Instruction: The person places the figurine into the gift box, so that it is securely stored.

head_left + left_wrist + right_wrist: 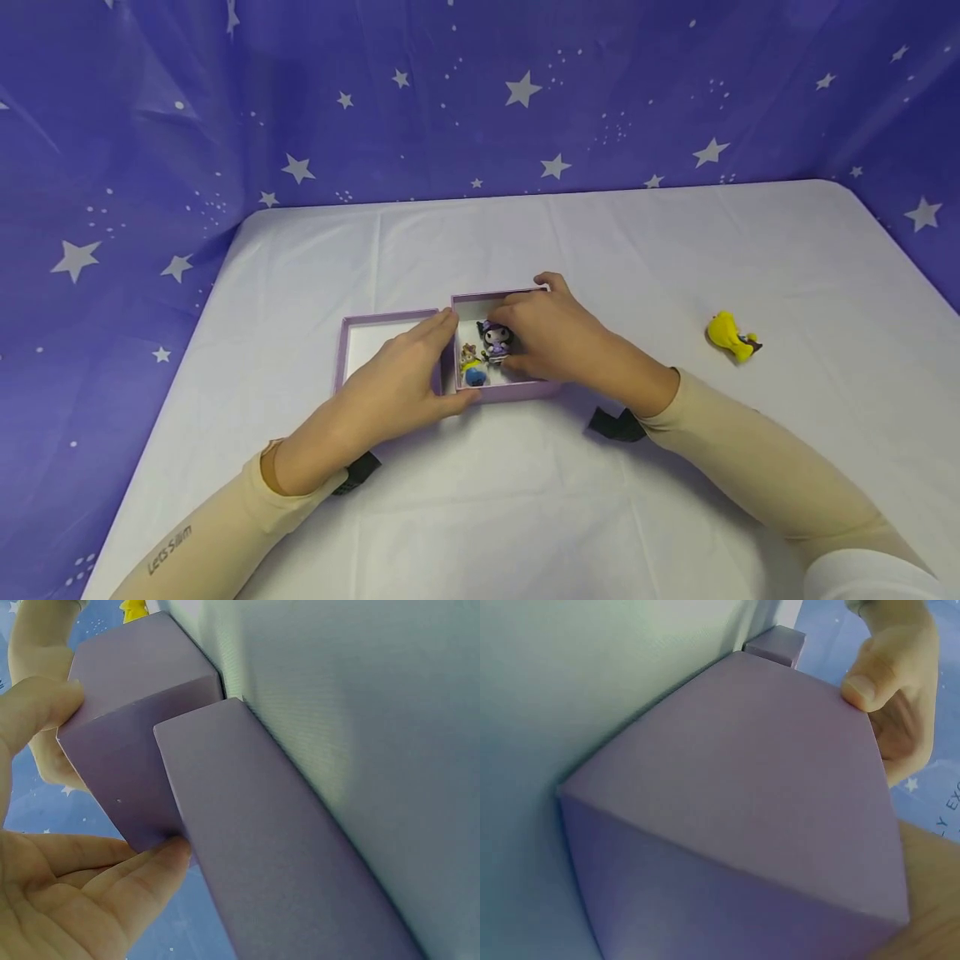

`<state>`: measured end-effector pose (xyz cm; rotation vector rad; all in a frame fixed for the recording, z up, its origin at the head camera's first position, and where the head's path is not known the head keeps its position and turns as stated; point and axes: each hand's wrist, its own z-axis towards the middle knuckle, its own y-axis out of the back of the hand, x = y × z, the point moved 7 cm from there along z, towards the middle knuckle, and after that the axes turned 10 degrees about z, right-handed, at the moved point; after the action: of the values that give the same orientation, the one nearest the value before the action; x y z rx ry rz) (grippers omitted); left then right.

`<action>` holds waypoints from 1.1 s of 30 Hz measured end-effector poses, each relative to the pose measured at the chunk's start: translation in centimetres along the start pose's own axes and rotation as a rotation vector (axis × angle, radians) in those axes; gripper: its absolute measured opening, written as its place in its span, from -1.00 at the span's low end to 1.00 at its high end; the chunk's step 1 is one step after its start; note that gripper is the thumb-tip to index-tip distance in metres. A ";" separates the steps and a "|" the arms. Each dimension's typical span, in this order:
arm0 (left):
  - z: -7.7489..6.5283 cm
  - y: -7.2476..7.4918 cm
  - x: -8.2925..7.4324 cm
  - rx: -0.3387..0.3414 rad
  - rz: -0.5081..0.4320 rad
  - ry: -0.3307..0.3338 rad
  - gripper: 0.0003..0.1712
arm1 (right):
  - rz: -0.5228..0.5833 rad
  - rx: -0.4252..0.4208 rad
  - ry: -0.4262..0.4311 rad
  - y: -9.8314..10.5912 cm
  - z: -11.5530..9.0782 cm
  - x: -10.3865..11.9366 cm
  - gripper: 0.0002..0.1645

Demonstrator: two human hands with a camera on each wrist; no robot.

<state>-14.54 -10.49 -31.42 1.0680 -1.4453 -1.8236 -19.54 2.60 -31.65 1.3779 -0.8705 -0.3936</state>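
An open purple box [517, 392] with a pale inside stands on the table. My left hand [393, 387] holds its left side, fingers at the far corner and thumb at the near one. Inside the box, my right hand [551, 333] pinches a small figurine [497, 340] in purple with a dark hood. Its fingers are at the head and its thumb near the feet; the box wall hides them in the right wrist view. Beside that figurine lies a smaller yellow-and-blue figurine [472, 367]. A shallower purple box part [390, 317], perhaps the lid, lies left, partly behind my left hand.
A yellow figurine [726, 333] with dark brown parts lies on the table's right side. White cloth [480, 500] covers the table. Behind it hangs a purple curtain [450, 125] with stars. Dark wrist mounts [617, 423] sit under both wrists.
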 end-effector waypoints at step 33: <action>-0.2 -0.3 -0.1 0.028 0.021 0.026 0.09 | 0.234 -0.274 -0.106 7.1 -10.8 -7.1 -0.40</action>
<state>-14.36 -10.45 -31.72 1.0822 -1.4657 -1.7736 -17.93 16.31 -26.54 0.9981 -1.0135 -0.3914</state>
